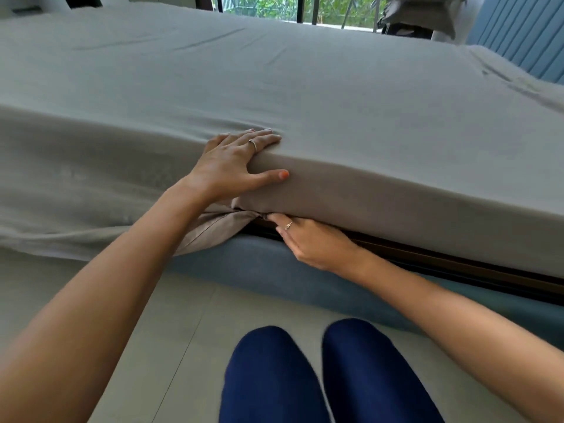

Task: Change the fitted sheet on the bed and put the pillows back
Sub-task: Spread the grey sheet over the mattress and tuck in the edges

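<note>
A grey-beige fitted sheet (305, 96) covers the mattress across the whole view. My left hand (235, 160) lies flat over the mattress's near top edge, fingers straight on top and thumb down the side. My right hand (308, 242) is lower, at the gap under the mattress, where its fingertips pinch a bunched fold of the sheet's hem (241, 215). To the left of that fold the sheet hangs loose down to the floor. No pillows are in view.
The blue upholstered bed base (274, 270) runs below the mattress, with a dark slat gap above it. A blue headboard (518, 35) stands at the far right. A window with bars (305, 9) is beyond the bed. My knees in dark blue trousers (320, 377) rest on pale floor tiles.
</note>
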The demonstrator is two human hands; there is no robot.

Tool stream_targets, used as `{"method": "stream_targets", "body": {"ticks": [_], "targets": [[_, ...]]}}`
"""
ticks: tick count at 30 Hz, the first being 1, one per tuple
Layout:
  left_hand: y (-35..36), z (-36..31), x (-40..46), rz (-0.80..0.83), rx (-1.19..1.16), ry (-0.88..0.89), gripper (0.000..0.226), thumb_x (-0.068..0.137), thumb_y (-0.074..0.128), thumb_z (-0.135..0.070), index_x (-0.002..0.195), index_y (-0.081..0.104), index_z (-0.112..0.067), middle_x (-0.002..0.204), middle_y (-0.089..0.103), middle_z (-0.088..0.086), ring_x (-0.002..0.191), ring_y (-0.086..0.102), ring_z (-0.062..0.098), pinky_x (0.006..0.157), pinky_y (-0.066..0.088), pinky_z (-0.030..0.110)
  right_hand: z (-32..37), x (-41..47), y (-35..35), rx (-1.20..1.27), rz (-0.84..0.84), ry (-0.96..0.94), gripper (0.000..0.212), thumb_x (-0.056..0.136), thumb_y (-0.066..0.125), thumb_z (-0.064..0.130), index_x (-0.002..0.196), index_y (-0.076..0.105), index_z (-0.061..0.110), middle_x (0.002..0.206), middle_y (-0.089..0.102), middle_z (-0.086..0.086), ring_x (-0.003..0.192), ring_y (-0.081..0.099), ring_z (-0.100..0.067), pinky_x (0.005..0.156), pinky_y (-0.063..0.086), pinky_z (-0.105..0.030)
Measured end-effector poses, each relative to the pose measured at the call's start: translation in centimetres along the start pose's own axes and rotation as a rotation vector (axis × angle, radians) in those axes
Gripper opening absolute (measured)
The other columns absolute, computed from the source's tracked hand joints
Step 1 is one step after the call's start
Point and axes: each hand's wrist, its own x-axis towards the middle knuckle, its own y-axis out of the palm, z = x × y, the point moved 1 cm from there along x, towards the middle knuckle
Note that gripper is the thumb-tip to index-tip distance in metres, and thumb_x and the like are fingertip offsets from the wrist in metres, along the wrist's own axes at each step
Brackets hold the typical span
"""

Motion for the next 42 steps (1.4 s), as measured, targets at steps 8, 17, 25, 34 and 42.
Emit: {"method": "stream_targets", "body": {"ticks": [8,17,25,34,42], "targets": [[-0.7,0.2,0.3,0.157,-0.039,-0.034,0.084,0.072,0.038,-0.082,0.146,0.025,-0.044,0.157,0.019,-0.018,0.146,0.011,0.009,0.115,0.006,0.036,5.4,2.2,-1.2,-0.119,0.359,0.292,0.048,0.105,0.026,0.040,0.137,0.043,0.008,0.132,0.051,-0.012,0.121,0.050,-0.030,0.086,0.040,-0.034],[-0.9,0.7,0.3,0.177,-0.089,-0.025,0.078,0.079,0.047,-0.072,0.147,0.026,-0.042,0.157,0.019,-0.019,0.146,0.009,0.005,0.113,0.003,0.029,3.8,2.4,3.3,-0.089,0.132,-0.344,0.073,0.094,0.018,0.057,0.144,0.041,0.008,0.151,0.037,-0.009,0.138,0.037,-0.019,0.113,0.021,-0.031],[-0.9,0.5,-0.1,0.152,-0.101,-0.009,0.077,0.078,0.039,-0.072,0.147,0.024,-0.043,0.156,0.018,-0.022,0.145,0.006,0.002,0.111,0.001,0.025,6.9,4.3,5.3,0.074,-0.128,0.007,0.086,0.088,0.022,0.070,0.141,0.045,0.006,0.142,0.050,-0.008,0.131,0.047,-0.019,0.110,0.033,-0.032],[-1.2,0.0,0.0,0.158,-0.052,-0.009,0.071,0.087,0.045,-0.067,0.149,0.022,-0.040,0.158,0.014,-0.019,0.146,0.004,0.003,0.111,0.000,0.025,9.9,8.7,4.0,0.044,-0.038,0.263,0.084,0.082,0.036,0.073,0.093,0.070,-0.003,0.082,0.071,-0.015,0.076,0.069,-0.026,0.063,0.053,-0.031],[-1.1,0.1,-0.1,0.151,-0.089,-0.016,0.073,0.084,0.044,-0.069,0.148,0.023,-0.042,0.158,0.016,-0.019,0.146,0.005,0.002,0.113,0.001,0.029,8.7,9.8,4.0,0.070,0.050,0.087,0.094,0.084,0.026,0.075,0.126,0.052,-0.005,0.121,0.060,-0.018,0.113,0.056,-0.027,0.091,0.044,-0.030]]}}
